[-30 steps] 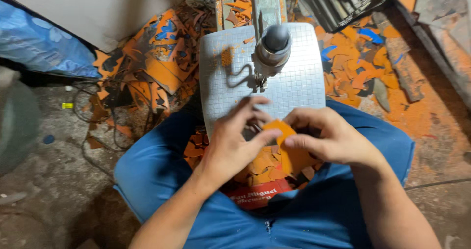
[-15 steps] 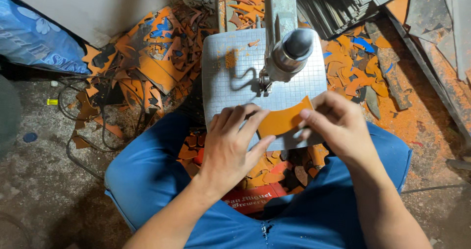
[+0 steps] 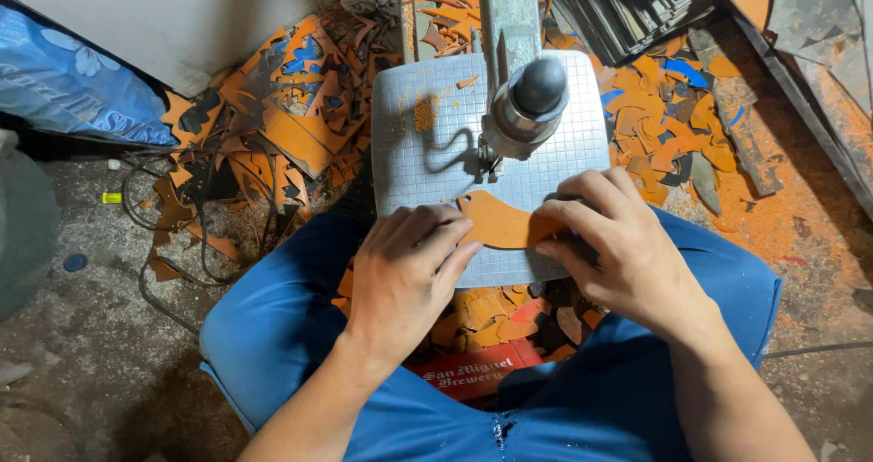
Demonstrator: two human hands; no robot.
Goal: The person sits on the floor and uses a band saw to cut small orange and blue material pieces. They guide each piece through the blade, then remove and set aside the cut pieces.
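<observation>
Far left, against a pale wall: blue plastic sack point(image 3: 68, 85), printed in white. Next, on the dirty concrete floor: loose black cable point(image 3: 150, 235), then a heap of orange and blue sheet offcuts point(image 3: 282, 121). Centre: square grey gridded metal work table point(image 3: 432, 157) of a small saw, its grey cylindrical head point(image 3: 527, 107) above the table. Left hand point(image 3: 405, 276) palm down, fingers spread and flat, fingertips pressing the left end of a flat orange curved cutout point(image 3: 500, 225). Cutout lying on the table's near half, just below the saw head, between both hands. Right hand point(image 3: 623, 248) with fingers bent, tips pinning the cutout's right end. Below: blue-trousered knees point(image 3: 273, 335), more orange scraps between them. Far right: further orange offcuts point(image 3: 673, 125), stacked grey sheets point(image 3: 627, 3).
</observation>
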